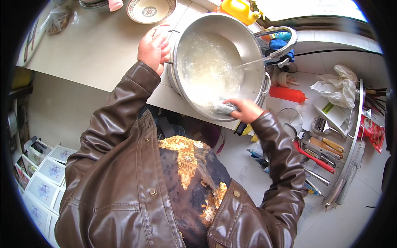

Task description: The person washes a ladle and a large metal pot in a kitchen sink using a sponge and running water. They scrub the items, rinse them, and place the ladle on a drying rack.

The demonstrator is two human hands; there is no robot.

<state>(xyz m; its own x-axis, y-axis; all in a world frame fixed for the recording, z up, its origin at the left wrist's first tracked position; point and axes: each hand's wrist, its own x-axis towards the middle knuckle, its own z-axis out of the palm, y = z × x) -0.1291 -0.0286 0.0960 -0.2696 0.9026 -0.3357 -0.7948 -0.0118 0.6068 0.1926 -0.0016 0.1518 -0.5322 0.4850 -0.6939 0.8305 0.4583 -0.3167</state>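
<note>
A large aluminium pot [254,80] sits at the counter's edge in front of me, with cloudy, bubbling water [211,68] inside. My left hand [154,49] is closed around the loop handle on its left side, and the fingers hide most of that handle. At the near right wall of the pot, my right hand [247,110] grips a silvery scouring pad [225,107], blurred against the inner surface. From a curved metal faucet [288,43] at the right rim, a thin stream of water [252,63] runs into the pot. The pot's right loop handle [266,84] is free.
A patterned bowl [150,11] lies on the white counter [102,46] behind my left hand. A yellow jug [238,11] stands beyond the pot. On the right are a red squeeze bottle [288,95], a white plastic bag [338,83] and a rack [344,173] beside several kitchen utensils.
</note>
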